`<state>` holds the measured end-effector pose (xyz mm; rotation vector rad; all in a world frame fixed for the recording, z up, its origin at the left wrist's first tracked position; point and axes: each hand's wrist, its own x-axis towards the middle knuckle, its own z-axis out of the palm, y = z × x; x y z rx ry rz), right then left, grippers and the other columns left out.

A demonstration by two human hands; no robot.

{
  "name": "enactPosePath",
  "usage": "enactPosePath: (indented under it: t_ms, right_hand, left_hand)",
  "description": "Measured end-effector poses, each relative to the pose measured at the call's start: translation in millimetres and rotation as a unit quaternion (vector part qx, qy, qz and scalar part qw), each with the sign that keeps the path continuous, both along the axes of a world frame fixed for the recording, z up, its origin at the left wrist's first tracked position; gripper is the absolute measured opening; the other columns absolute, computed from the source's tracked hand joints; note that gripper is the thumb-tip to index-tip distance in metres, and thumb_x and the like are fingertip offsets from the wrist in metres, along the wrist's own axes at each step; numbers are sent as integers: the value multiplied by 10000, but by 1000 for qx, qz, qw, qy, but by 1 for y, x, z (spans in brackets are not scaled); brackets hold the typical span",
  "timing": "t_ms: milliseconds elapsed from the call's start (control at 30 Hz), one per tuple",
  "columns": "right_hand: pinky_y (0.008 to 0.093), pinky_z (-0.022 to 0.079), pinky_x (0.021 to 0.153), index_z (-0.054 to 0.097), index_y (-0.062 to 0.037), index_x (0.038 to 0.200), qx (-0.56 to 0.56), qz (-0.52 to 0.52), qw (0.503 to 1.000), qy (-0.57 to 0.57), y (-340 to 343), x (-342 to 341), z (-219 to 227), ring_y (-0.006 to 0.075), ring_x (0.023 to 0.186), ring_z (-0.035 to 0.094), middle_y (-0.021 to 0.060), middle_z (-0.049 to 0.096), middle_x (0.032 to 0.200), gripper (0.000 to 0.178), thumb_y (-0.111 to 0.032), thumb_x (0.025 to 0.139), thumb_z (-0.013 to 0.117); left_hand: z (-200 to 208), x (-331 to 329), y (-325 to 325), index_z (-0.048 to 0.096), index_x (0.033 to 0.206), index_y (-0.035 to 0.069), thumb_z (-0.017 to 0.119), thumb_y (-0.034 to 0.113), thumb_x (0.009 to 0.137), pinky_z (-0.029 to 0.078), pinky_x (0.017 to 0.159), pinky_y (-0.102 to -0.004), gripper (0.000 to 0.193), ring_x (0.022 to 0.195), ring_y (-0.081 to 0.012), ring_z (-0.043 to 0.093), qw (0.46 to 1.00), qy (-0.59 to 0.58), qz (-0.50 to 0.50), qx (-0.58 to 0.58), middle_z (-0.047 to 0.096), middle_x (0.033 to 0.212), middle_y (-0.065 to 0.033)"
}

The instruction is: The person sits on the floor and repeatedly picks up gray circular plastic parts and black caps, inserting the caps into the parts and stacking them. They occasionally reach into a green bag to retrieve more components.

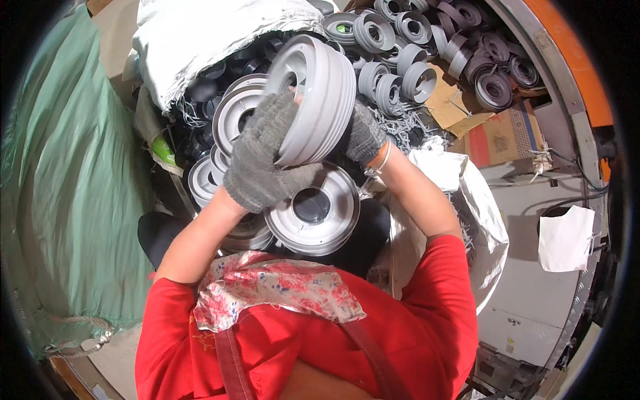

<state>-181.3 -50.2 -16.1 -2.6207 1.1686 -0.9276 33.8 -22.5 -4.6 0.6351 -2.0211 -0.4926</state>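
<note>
A large grey plastic ring (325,100), wheel-shaped with a ribbed outer wall, is held up on edge and tilted before me. My left hand (267,153), in a grey knit glove, is closed on its near left side, fingers reaching into the opening. On the ring's right, my right hand (365,137) grips it, its fingers mostly hidden behind the ribbed wall. Just below, another grey ring (315,230) lies flat over my lap, a dark opening at its centre. More grey rings (233,110) are stacked behind my left hand.
Smaller grey rings (373,32) pile up at the far right, beside a cardboard box (500,140). A white sack (213,40) covers dark parts at the back. Another white sack (483,227) stands by my right arm, grey sprue pieces near it. Green sheeting (73,200) hangs left.
</note>
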Motion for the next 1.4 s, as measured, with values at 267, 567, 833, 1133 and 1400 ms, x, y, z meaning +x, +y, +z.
enactPosePath:
  t_ms: [267, 567, 833, 1133, 1400]
  right_hand:
    - [406, 315, 1041, 524, -78, 1254, 186, -478, 845, 152, -124, -170, -109, 315, 1237, 431, 175, 467, 1330, 666, -483, 732, 614]
    - [397, 197, 1113, 303, -60, 1413, 314, -578, 737, 156, -182, -202, -178, 365, 1368, 205, 186, 173, 1497, 1077, -707, 609, 612]
    - [363, 514, 536, 586, -18, 891, 342, -409, 845, -53, -139, -227, -140, 260, 638, 633, 142, 639, 744, 394, -230, 620, 779]
    - [432, 373, 956, 577, -13, 1116, 295, -156, 909, 250, 45, -79, 36, 340, 1085, 474, 179, 515, 1103, 689, -335, 549, 796]
    - [331, 472, 800, 603, -24, 1054, 387, -85, 906, 151, 70, -92, 35, 237, 938, 557, 139, 553, 1045, 518, -461, 784, 666]
  left_hand:
    - [-23, -2, -48, 504, 1265, 98, 651, 416, 749, 166, 1094, -526, 624, 1248, -315, 422, 920, -357, 149, -66, 523, 1265, -135]
    - [-25, -7, -42, 540, 1188, 75, 704, 283, 710, 172, 1079, -544, 546, 1228, -312, 444, 940, -306, 145, -39, 562, 1195, -114]
    - [-21, -4, -42, 554, 1165, 75, 694, 302, 723, 175, 1072, -565, 516, 1199, -316, 470, 946, -297, 115, -63, 574, 1178, -111]
    - [-10, -53, -41, 396, 1360, 137, 710, 168, 701, 307, 1079, -423, 730, 1309, -317, 341, 974, -181, -34, -133, 414, 1371, -139]
    - [0, -54, -39, 590, 1070, 86, 698, 254, 719, 492, 836, -374, 404, 960, -272, 603, 955, -258, -76, 122, 600, 1024, -134]
